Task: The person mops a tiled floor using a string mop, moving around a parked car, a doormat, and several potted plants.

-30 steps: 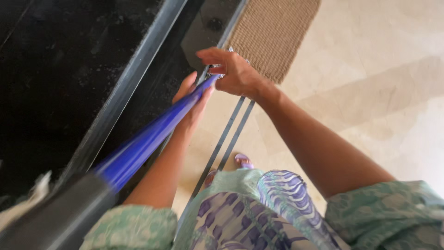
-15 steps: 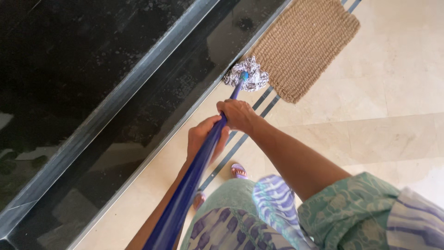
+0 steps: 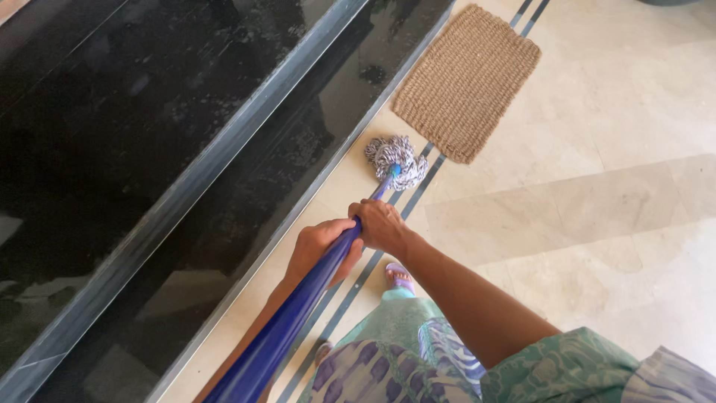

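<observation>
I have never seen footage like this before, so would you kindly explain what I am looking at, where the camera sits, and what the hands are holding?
There is no machine here. The single camera is worn on a person's head and looks down, so you see their own arms, patterned clothing and a sandalled foot. Both hands grip a blue mop handle: the left hand sits lower on the shaft, nearer the body, and the right hand is just ahead of it. The stringy mop head rests on the pale tiled floor, beside a woven brown doormat. To the left runs a dark, glossy stone surface.
</observation>
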